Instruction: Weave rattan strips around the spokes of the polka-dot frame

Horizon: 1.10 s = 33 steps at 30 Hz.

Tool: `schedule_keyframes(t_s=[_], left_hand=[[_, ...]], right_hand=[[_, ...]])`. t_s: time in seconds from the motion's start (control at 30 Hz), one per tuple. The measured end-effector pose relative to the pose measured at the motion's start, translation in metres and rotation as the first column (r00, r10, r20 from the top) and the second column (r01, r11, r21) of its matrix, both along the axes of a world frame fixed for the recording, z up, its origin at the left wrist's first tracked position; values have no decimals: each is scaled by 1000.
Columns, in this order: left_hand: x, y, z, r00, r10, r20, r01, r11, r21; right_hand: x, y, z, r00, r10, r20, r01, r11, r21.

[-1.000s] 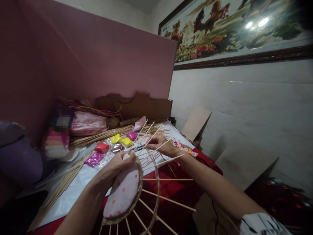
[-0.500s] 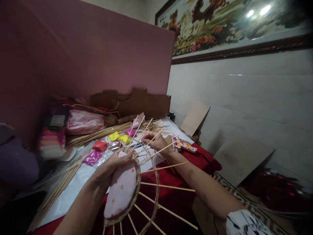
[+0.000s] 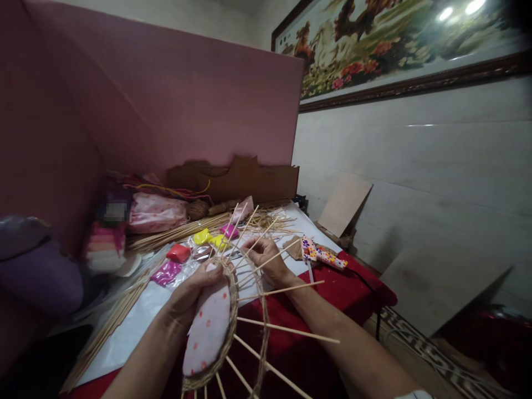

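"What covers the bench (image 3: 376,296)?"

"Red cloth (image 3: 353,307), with a white sheet (image 3: 128,321) laid over part of it."

"And where do things lie, going by the red packet (image 3: 178,253)?"

"Yellow packets (image 3: 202,237) just right of it, a magenta packet (image 3: 166,273) just nearer the front, a bundle of sticks (image 3: 178,230) behind."

"Anything farther off?"

"Well to its right, a flower-patterned, gun-shaped tool (image 3: 328,257) by the sheet's edge."

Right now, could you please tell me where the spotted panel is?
In the head view, the spotted panel sits low, left of centre, gripped at its top by the left hand, with thin sticks fanning out to its right.
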<state>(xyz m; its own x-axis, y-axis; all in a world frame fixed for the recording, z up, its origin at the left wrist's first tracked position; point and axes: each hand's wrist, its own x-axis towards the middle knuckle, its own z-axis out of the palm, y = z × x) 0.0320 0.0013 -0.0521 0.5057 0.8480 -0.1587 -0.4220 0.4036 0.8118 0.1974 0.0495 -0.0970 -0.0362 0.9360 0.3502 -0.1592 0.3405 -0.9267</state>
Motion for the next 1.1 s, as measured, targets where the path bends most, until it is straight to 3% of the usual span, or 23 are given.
schedule_keyframes(t_s=[0.33, 0.63, 0.93, 1.1], left_hand=[[-7, 11, -14, 996, -70, 60, 71, 997, -16], [-10, 15, -17, 994, -83, 75, 82, 996, 19], [-9, 15, -15, 993, -111, 48, 109, 993, 44], [-8, 13, -14, 994, -99, 43, 97, 994, 47]], right_hand=[[11, -4, 1, 999, -34, -10, 34, 999, 33], [16, -2, 5, 993, -119, -27, 121, 987, 106], [50, -6, 44, 986, -156, -59, 165, 956, 241], [63, -14, 73, 982, -186, 44, 158, 919, 362]])
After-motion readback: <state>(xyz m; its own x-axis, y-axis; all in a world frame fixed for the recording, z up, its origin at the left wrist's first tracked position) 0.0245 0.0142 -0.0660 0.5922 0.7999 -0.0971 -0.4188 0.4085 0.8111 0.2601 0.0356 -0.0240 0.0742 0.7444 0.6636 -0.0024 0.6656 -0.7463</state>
